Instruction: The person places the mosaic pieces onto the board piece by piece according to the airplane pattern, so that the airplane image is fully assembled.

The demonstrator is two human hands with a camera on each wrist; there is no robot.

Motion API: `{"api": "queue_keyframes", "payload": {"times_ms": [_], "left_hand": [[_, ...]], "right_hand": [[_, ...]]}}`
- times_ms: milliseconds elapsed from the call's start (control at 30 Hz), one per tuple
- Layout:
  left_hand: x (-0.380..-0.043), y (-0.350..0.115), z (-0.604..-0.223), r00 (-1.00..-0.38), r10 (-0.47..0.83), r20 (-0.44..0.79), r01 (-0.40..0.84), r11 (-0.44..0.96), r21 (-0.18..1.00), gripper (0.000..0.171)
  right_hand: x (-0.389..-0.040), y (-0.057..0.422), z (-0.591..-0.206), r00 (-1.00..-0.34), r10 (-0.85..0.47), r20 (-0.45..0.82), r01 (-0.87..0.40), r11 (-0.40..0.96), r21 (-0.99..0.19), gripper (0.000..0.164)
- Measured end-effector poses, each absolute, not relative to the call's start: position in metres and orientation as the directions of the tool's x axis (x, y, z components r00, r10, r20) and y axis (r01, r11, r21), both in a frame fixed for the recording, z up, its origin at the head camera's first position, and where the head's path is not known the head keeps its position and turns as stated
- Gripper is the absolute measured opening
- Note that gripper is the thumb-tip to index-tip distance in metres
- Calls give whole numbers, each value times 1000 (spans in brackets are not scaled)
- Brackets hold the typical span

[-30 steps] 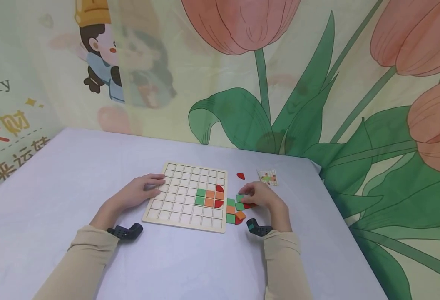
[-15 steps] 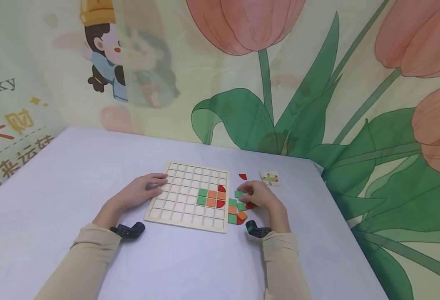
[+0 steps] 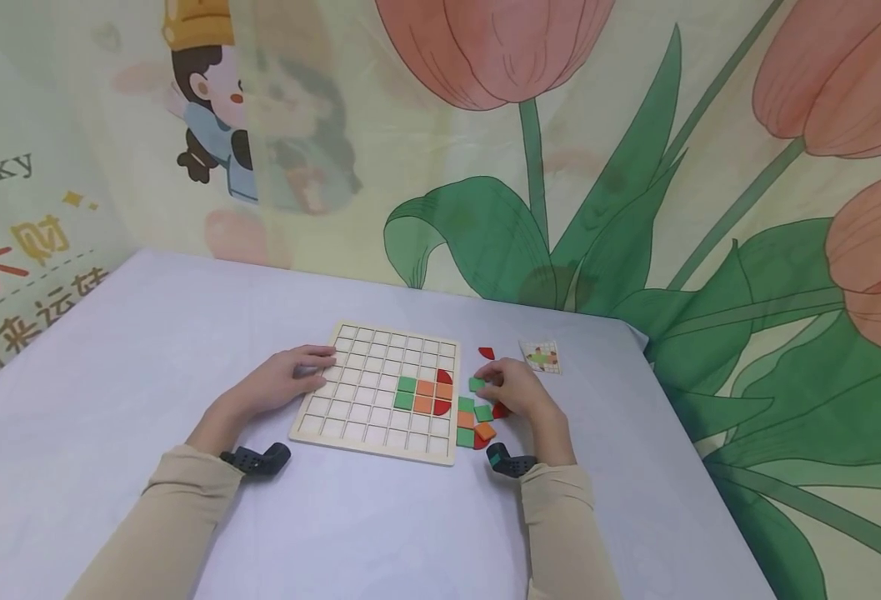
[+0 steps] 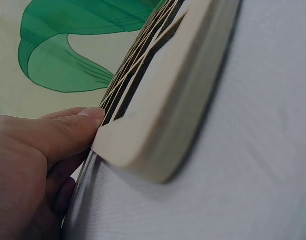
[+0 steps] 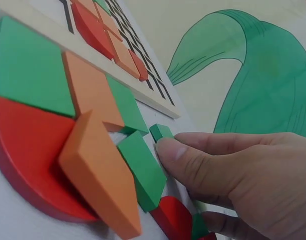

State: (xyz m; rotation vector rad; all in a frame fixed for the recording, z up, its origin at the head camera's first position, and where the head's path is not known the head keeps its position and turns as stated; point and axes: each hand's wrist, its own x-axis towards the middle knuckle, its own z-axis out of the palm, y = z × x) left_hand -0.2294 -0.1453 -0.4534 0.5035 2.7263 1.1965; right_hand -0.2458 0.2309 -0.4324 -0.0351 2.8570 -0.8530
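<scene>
A pale wooden grid board (image 3: 372,417) lies on the table. Green and orange squares and red quarter-round pieces fill several cells at its right side. My left hand (image 3: 284,381) rests at the board's left edge with fingers extended and fingertips on the rim; in the left wrist view the thumb (image 4: 75,132) lies over the frame near a corner. Right of the board, my right hand (image 3: 518,389) pinches a small green square tile (image 5: 161,131) between thumb and index finger, close over the table. The tile is partly hidden by the thumb.
Loose tiles lie along the board's right edge, including an orange square (image 3: 485,431) tilted on a red quarter-round (image 5: 33,160) and a green square (image 5: 142,170). Farther back are a lone red piece (image 3: 487,353) and a pattern card (image 3: 541,357). A printed curtain hangs behind the table.
My right hand has drawn the green tile slightly away from the pile, toward the back of the table. The left hand stays at the board's edge. The head view has shifted slightly.
</scene>
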Motion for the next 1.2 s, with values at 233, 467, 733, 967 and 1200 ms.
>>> {"api": "queue_keyframes", "payload": {"times_ms": [233,467,733,967,1200], "left_hand": [[-228,-148,-454,-933,357,36,270,633,725,44],[-226,-152,-453,-934,353,56,280,626,728,43],[-229,-147,-460,-930,362,61,290,623,727,43],[-227,-145,-460,-931,358,70,296,630,718,42],[-226,-146,-457,-931,358,71,296,628,719,43]], "right_hand": [[-245,226,-432,-991,-62,-116,11,835,-550,29],[-246,217,-428,-998,-56,-38,-26,840,-543,28],[-241,192,-428,-996,-64,59,-86,811,-579,27],[-233,164,-428,-990,-113,82,-140,777,-614,30],[-229,141,-427,-987,-160,35,-144,749,-647,28]]}}
